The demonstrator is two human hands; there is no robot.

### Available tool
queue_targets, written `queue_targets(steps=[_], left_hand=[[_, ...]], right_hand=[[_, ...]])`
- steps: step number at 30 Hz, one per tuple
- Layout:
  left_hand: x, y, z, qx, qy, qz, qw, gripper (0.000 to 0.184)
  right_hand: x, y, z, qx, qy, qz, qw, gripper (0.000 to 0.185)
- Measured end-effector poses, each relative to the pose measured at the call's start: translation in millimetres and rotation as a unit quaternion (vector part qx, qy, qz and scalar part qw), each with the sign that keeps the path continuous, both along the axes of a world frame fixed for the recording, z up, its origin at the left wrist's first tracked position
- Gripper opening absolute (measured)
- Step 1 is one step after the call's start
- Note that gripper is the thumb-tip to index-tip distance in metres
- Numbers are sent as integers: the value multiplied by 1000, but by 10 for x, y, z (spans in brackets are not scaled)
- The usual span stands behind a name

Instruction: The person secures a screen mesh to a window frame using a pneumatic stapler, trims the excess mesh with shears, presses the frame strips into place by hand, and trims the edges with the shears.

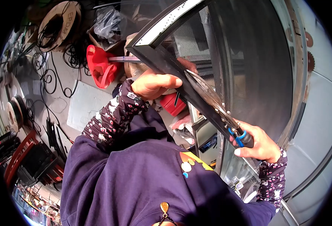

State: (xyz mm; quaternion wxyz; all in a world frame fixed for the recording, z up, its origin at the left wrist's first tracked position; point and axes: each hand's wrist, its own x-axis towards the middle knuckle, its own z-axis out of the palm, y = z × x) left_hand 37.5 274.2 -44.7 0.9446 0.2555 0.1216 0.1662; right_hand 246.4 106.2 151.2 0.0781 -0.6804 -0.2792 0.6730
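Observation:
My left hand [156, 84] is closed around the near edge of a dark window-screen frame [151, 56], its thumb lying on top. Fine black mesh [249, 64] fills the frame, and a white perforated strip [169, 22] runs along its upper left side. My right hand [260, 141] wraps around the blue and black handles of metal snips [211, 100]. The long blades lie along the frame's near edge, pointing up and left toward my left hand. Whether the blades are parted I cannot tell.
A red bag-like container [100, 67] stands left of the frame. Behind it are a cable spool [60, 26] and loose black cords on the floor. A red crate [22, 158] sits at lower left. Beyond the frame, a pale panelled surface [320, 98] curves along the right.

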Motion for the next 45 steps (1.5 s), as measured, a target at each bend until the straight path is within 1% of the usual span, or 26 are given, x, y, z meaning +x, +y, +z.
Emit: queue_targets(steps=[2,4,5,7,11,14,17,19,21,23,25,28,30,32,33,35,36,37,39,40,42,43,45], left_hand=[[-3,-5,5,3,7,1,1000,48],[-2,-9,-37,-9,-43,13,999,38],[-6,-4,-71,-9,-43,15,999,38],[-15,2,-147,-5,-40,-12,999,37],[-9,-18,-144,4,-40,10,999,36],[-2,31,19,2,-38,1,999,37],[-30,56,28,33,-32,-10,999,40],[-85,55,-44,-12,9,-52,999,43],[-33,36,-18,-22,-14,-32,999,43],[-10,36,4,-1,-49,-11,999,43],[-32,4,-13,-11,-40,-8,999,43],[-57,9,-53,-22,-20,-15,999,41],[-55,22,-27,-24,-11,-27,999,40],[-44,31,83,-21,-34,2,999,35],[-62,33,46,-22,-35,2,999,35],[-100,59,-75,-106,-31,11,994,33],[-91,77,-80,-115,-50,26,992,34],[-78,77,-83,-116,-51,26,992,34],[-49,61,-84,-98,-37,65,992,34],[-43,72,-79,-97,-38,65,992,34],[-53,69,-54,-91,-75,60,991,33],[-55,69,-47,-89,-77,59,991,33],[-60,63,-41,-84,-79,60,992,32]], right_hand=[[33,-18,0,-1,-10,16,1000,79],[64,-19,-2,-3,-19,31,999,78],[77,-9,-2,8,-29,43,999,78],[90,2,-5,19,-39,57,997,78],[77,-14,-28,28,-44,56,997,76],[69,-25,-29,28,-43,49,998,75],[48,-38,-33,23,-38,43,998,74],[36,-31,-42,24,-37,41,998,73],[24,-7,-46,14,-20,29,999,74],[-25,30,-54,14,-9,20,1000,75],[-45,59,-58,15,3,11,1000,76],[-39,84,-67,-6,-10,38,999,78],[-47,60,-86,52,-48,63,996,77],[-52,38,-87,53,-53,62,995,76],[-54,31,-93,56,-57,60,995,76],[-56,24,-116,56,-54,58,995,75],[-60,26,-118,55,-50,55,996,74],[-64,40,-107,55,-51,56,996,74],[-93,75,-93,3,-29,27,999,74],[-153,101,-74,3,-26,-6,1000,73],[-190,104,-98,23,-23,-2,999,73],[-198,116,-99,41,-18,1,999,73],[-195,148,-72,39,-35,18,998,73]])
